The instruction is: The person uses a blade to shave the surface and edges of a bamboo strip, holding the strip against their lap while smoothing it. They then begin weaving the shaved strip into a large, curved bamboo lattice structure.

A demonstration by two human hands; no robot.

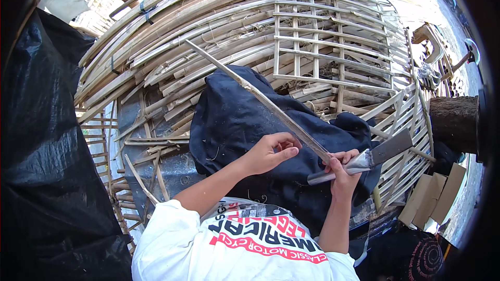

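My right hand is closed around the metal handle of a broad-bladed knife, whose dark blade points to the right. The same hand pinches the near end of a long, thin bamboo strip. From there the strip slants up and away to the left, over dark cloth spread across my lap. Just left of the strip, my left hand has loosely curled fingers with a gap between thumb and forefinger. Nothing shows in it, and whether its fingertips touch the strip is unclear.
Beyond the cloth lies a large pile of split bamboo, partly tied in bundles. A bamboo lattice panel rests on its right side. Black sheeting hangs at left. A log and cardboard are at right.
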